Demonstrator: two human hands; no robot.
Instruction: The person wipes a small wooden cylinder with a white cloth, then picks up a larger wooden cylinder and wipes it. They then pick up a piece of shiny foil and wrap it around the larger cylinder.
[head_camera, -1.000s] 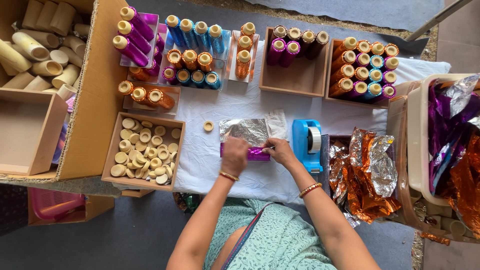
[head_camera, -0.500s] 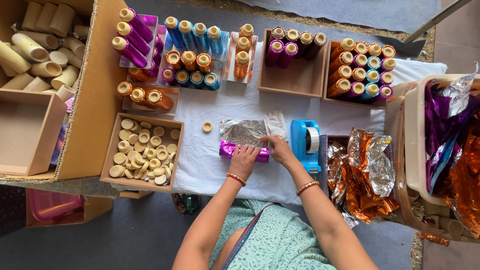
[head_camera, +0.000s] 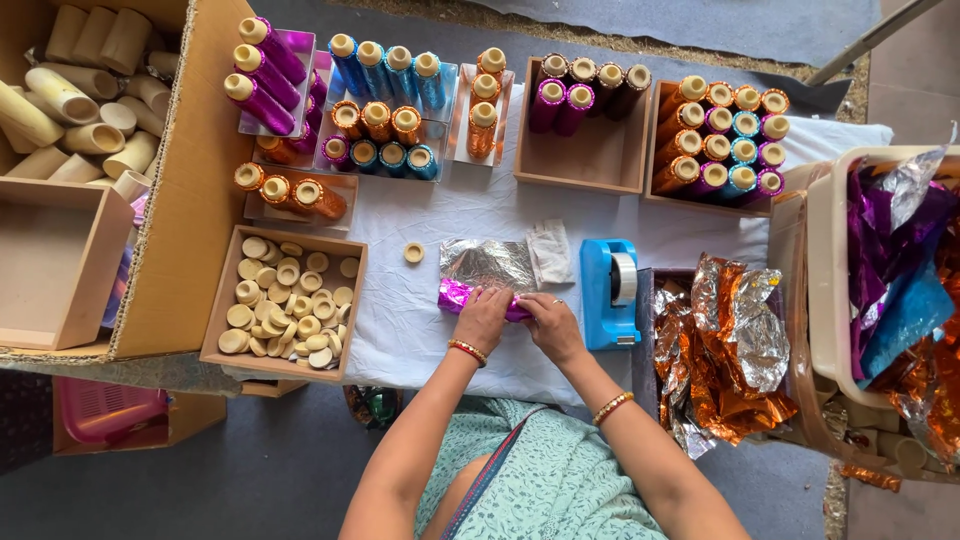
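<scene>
Purple foil-wrapped roll (head_camera: 455, 296) lies on the white-covered bench (head_camera: 440, 215), pressed under both hands. Left hand (head_camera: 484, 316) has its grip closed over the roll's middle; right hand (head_camera: 549, 325) pinches the roll's right end. Just beyond the fingers lies a silver foil sheet (head_camera: 485, 262). Right of the right hand stands a blue tape dispenser (head_camera: 607, 290); left of the left hand sits a wooden tray of round caps (head_camera: 283, 302).

foil-wrapped tube (head_camera: 458, 295) | shiny magenta | lying flat on white cloth, foil sheet (head_camera: 487, 263) behind
</scene>
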